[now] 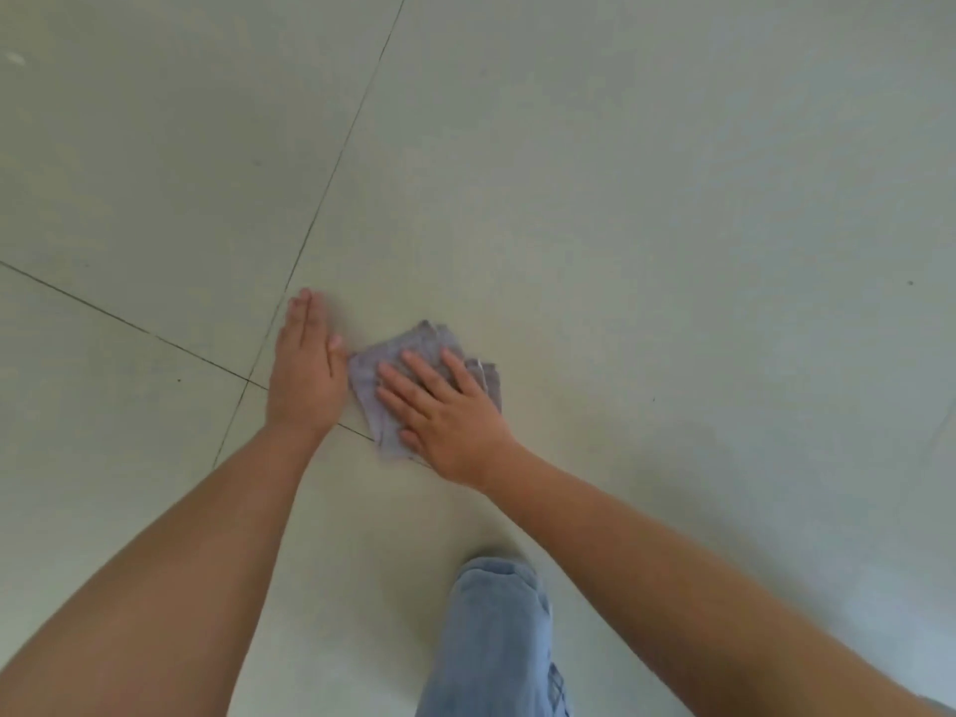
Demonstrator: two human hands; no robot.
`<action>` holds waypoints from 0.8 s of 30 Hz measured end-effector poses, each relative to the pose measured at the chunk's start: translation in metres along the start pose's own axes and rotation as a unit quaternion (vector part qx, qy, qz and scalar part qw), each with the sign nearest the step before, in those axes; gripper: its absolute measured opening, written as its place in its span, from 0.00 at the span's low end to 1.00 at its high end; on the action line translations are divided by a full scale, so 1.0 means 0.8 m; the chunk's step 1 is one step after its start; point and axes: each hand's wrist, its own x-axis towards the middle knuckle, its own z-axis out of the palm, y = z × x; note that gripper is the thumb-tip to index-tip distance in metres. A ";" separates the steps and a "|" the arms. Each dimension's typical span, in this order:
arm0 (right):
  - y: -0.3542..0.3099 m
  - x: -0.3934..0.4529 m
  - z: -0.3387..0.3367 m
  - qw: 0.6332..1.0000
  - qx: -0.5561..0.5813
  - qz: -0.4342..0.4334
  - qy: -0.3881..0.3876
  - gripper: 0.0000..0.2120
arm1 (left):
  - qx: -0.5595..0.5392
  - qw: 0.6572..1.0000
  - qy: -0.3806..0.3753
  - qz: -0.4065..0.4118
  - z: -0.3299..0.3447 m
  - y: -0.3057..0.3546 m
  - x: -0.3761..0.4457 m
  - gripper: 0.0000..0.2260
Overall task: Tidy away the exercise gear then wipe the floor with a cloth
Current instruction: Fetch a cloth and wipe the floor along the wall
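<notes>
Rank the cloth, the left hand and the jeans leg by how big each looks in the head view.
1. jeans leg, largest, though nearest the camera.
2. left hand and cloth: alike; the right hand covers part of the cloth.

Both forearms are bare, no sleeves reaching the wrists. The left hand [305, 370] and right hand [445, 411] carry no rings, watch or gloves. One knee [491, 639] wears light blue denim.

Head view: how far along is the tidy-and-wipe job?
Done, apparently: no exercise gear shows on the floor. In hand: the right hand presses a folded grey cloth flat on the tiles; the left hand rests beside it. Left: how much floor remains unwiped cannot be told.
</notes>
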 end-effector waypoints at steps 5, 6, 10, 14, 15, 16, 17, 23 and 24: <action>0.073 -0.157 0.059 0.998 -0.025 0.051 0.042 0.22 | 0.074 0.977 -0.029 0.200 0.041 0.089 0.020 0.26; 0.096 -0.178 0.059 0.994 -0.016 0.099 0.040 0.22 | 0.096 0.966 -0.028 0.240 0.051 0.117 0.026 0.25; 0.187 -0.220 0.038 0.932 0.030 0.353 0.072 0.30 | 0.126 0.937 -0.045 0.324 0.089 0.229 0.035 0.28; 0.196 -0.198 0.014 0.862 0.131 0.487 0.062 0.30 | 0.141 0.924 -0.034 0.354 0.119 0.297 0.040 0.25; 0.182 -0.202 0.023 0.876 0.117 0.461 0.075 0.30 | 0.148 0.921 -0.033 0.359 0.125 0.306 0.043 0.26; 0.168 -0.214 0.038 0.896 0.097 0.426 0.072 0.29 | 0.154 0.917 -0.028 0.366 0.129 0.315 0.045 0.26; 0.154 -0.236 0.052 0.908 0.096 0.402 0.066 0.28 | 0.160 0.913 -0.025 0.374 0.131 0.322 0.048 0.27; 0.208 -0.355 0.074 0.759 0.172 0.621 0.096 0.32 | 0.183 0.911 -0.009 0.370 0.139 0.353 0.075 0.30; 0.236 -0.349 0.061 0.721 0.203 0.654 0.108 0.32 | 0.182 0.911 0.000 0.370 0.140 0.351 0.075 0.31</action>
